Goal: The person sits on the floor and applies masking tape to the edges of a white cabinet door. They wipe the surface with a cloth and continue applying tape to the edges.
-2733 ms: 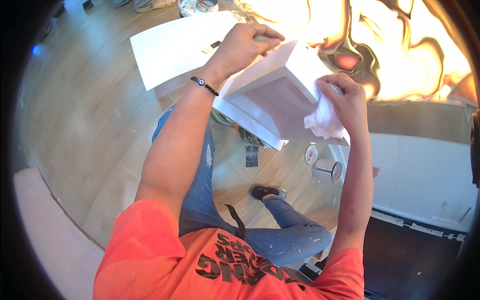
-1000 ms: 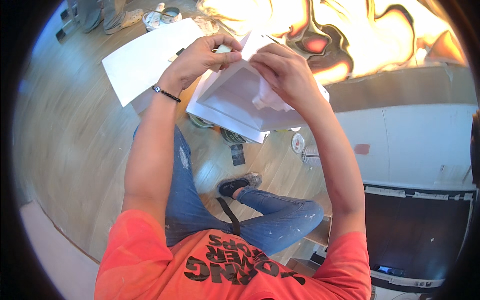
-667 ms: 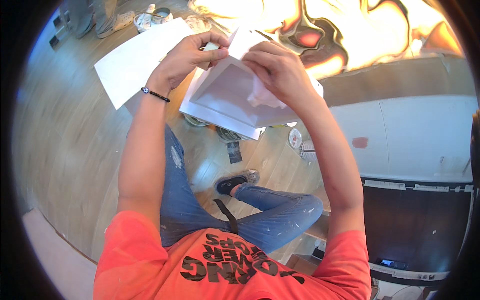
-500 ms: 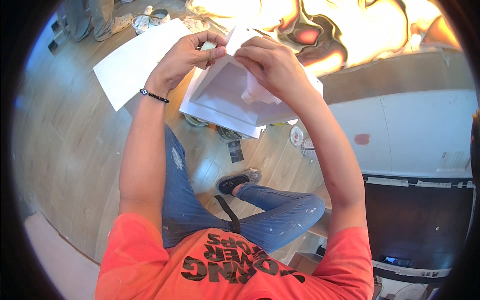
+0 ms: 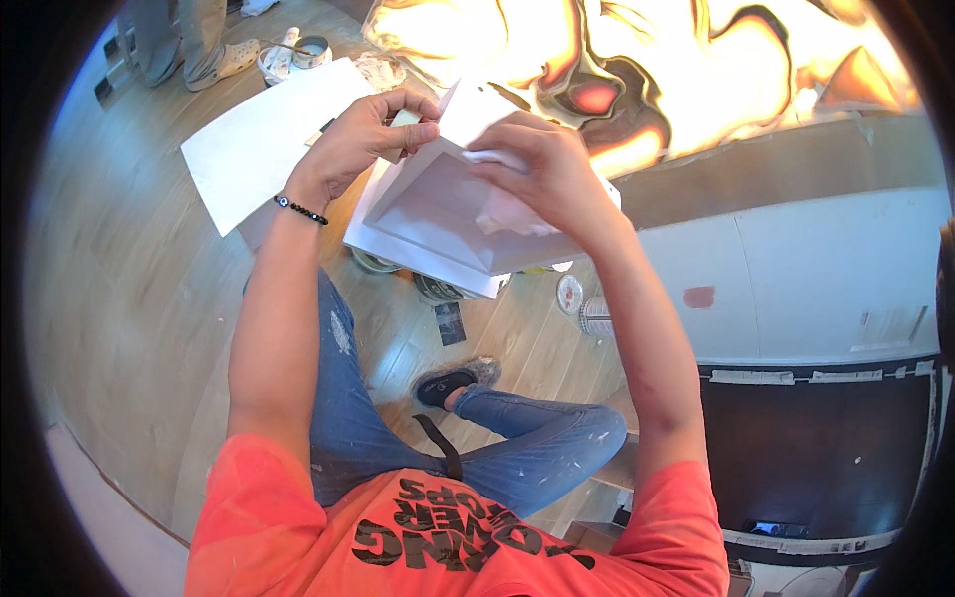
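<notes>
A white box-like piece (image 5: 423,251) with a recessed inside stands tilted in front of me. My left hand (image 5: 373,142) is closed at its upper left edge, thumb and fingers pinching a small pale block (image 5: 406,118) whose kind I cannot make out. My right hand (image 5: 542,169) is closed round a crumpled white cloth (image 5: 512,214) at the box's upper right. Part of the cloth hangs below the fingers, over the recess. The right hand and forearm hide the box's right side.
Paint cans (image 5: 438,289) sit under the box. A white panel (image 5: 249,149) lies on the wood floor at the left, near a small bucket (image 5: 274,65) and another person's shoe (image 5: 237,62). At the right stand a lidded can (image 5: 595,316) and a large dark screen (image 5: 811,453).
My right hand has moved slightly down and away from the left hand, and more of the cloth shows. My left hand keeps its pinch at the box's edge. The whole view has shifted a little.
</notes>
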The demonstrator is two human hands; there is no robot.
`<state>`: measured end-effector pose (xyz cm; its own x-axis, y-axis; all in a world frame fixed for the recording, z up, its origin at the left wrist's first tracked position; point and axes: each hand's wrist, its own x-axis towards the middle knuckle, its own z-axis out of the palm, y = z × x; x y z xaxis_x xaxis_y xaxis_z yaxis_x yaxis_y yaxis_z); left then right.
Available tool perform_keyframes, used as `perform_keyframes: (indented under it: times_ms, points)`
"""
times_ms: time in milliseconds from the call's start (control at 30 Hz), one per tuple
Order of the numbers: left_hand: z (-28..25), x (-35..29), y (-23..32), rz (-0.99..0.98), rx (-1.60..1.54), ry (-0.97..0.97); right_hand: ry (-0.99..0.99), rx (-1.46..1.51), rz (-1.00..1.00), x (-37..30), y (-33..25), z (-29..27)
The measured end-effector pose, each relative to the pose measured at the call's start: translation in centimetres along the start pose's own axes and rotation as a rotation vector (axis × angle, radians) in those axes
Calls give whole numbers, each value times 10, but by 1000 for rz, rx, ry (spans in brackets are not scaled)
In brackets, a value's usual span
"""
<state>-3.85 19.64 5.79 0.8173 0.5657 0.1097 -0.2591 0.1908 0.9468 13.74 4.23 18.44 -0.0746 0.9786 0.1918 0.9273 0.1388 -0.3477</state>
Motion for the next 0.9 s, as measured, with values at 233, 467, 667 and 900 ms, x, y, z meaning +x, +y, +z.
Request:
perform_keyframes:
  times_ms: [233, 467, 667, 900]
  points:
    - [2, 0, 1, -19, -23, 5, -120, 1023, 512, 2, 34, -35]
    - [0, 1, -2, -14, -4, 6, -72, 133, 340, 18, 29, -11]
    - [1, -1, 1, -13, 16, 13, 188, -32, 308, 1, 19, 2]
    - [-2, -3, 0, -19, 34, 22, 138, -469, 83, -25, -8, 12]
